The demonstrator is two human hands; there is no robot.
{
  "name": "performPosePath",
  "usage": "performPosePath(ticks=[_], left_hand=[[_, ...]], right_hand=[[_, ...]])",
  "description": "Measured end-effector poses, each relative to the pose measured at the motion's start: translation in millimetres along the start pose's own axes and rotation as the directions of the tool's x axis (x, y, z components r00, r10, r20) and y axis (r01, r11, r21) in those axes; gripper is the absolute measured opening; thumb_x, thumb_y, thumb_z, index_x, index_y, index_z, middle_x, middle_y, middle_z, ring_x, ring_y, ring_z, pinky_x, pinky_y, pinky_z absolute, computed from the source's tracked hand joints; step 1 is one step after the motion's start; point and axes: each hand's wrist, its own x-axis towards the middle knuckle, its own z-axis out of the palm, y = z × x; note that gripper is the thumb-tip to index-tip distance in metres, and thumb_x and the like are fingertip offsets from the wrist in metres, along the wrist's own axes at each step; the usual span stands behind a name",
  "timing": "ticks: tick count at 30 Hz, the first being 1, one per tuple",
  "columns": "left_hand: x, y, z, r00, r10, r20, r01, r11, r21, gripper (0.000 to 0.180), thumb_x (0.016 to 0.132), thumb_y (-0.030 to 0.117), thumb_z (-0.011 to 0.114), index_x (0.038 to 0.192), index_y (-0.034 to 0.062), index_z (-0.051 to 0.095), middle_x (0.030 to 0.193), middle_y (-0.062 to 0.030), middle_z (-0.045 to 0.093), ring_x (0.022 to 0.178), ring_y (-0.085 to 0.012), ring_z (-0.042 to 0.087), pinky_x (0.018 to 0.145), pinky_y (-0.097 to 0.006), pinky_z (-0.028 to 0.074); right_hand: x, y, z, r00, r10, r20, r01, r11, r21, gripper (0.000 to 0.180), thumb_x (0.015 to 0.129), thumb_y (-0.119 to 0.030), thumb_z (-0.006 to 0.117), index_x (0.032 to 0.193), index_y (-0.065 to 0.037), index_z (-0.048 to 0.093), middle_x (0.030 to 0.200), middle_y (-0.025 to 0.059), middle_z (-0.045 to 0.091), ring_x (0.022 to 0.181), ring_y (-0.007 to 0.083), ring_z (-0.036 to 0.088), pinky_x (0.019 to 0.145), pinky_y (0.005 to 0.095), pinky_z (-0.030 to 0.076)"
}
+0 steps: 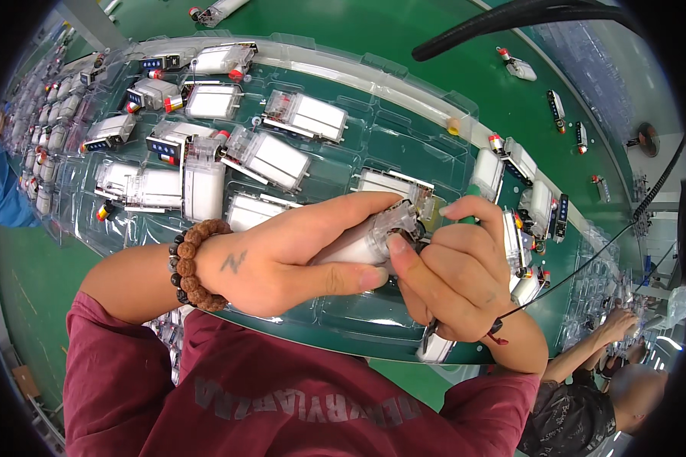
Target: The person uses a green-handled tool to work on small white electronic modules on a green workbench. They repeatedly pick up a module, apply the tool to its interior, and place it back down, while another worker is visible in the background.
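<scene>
My left hand is closed around a small device with a white body and a clear plastic end, its thumb lying along the near side. At that clear end my right hand is curled, the thumb pressed on it and the index finger bent above. Whatever lies under the right fingers is hidden. Just beyond the hands, a similar white-and-clear device lies in a clear plastic tray. Another white one rests near my left wrist.
Several like devices fill the tray's left side, some with red-capped parts and dark strips. More devices lie on the right. A black cable hangs overhead. At lower right another person's hand reaches toward stacked clear trays.
</scene>
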Motion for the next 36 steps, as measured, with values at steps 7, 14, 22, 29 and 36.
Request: performPosePath(ticks=[7,14,22,29,36], left_hand=[[2.3,-8.2,8.3,0.991,0.077,-0.114,-0.084,0.995,-0.06,0.06,0.096,0.01,0.059,0.146,-0.0061,0.028,0.119,-0.013,0.055,0.105,-0.0151,0.053,0.09,-0.03,0.046],[3.8,-10.1,7.1,0.988,0.063,-0.144,-0.069,0.997,-0.032,0.059,0.096,0.009,0.059,0.144,-0.0064,0.029,0.122,-0.0138,0.054,0.11,-0.0164,0.051,0.094,-0.03,0.044],[-0.1,-11.2,6.2,0.988,0.115,-0.104,-0.121,0.991,-0.052,0.062,0.096,0.009,0.06,0.146,-0.0066,0.027,0.124,-0.0147,0.053,0.11,-0.018,0.052,0.094,-0.031,0.044],[2.2,-11.4,1.5,0.987,0.158,-0.035,-0.159,0.987,-0.006,0.062,0.096,0.009,0.059,0.146,-0.0069,0.026,0.127,-0.0156,0.052,0.112,-0.0191,0.053,0.095,-0.031,0.044],[1.8,-12.6,2.3,0.988,0.153,-0.037,-0.153,0.988,0.018,0.062,0.096,0.009,0.059,0.147,-0.0066,0.026,0.126,-0.0158,0.054,0.11,-0.0188,0.054,0.094,-0.031,0.046]], right_hand=[[3.9,1.0,5.7,0.994,0.101,-0.051,-0.09,0.978,0.188,0.035,0.058,0.004,0.073,0.093,0.002,0.072,0.075,0.0017,0.054,0.066,0.018,0.054,0.073,0.0404,0.048],[4.5,2.2,10.7,0.987,0.148,-0.058,-0.137,0.978,0.155,0.039,0.056,-0.001,0.073,0.094,0.002,0.072,0.074,0.0012,0.056,0.065,0.0183,0.055,0.075,0.0399,0.047],[-1.6,-1.0,6.0,0.993,0.104,-0.054,-0.103,0.995,0.014,0.045,0.064,0.004,0.074,0.108,-0.003,0.07,0.086,0.003,0.05,0.071,0.0194,0.053,0.076,0.0411,0.048],[-2.6,-1.7,2.4,0.999,0.043,-0.026,-0.043,0.999,-0.014,0.048,0.06,0.0,0.076,0.108,-0.002,0.07,0.089,0.0036,0.047,0.074,0.0199,0.052,0.076,0.0432,0.047],[-1.2,-2.4,8.5,0.993,0.014,-0.119,-0.017,0.999,-0.029,0.042,0.053,-0.009,0.069,0.093,-0.001,0.074,0.082,0.0007,0.055,0.071,0.0159,0.054,0.074,0.0388,0.05]])
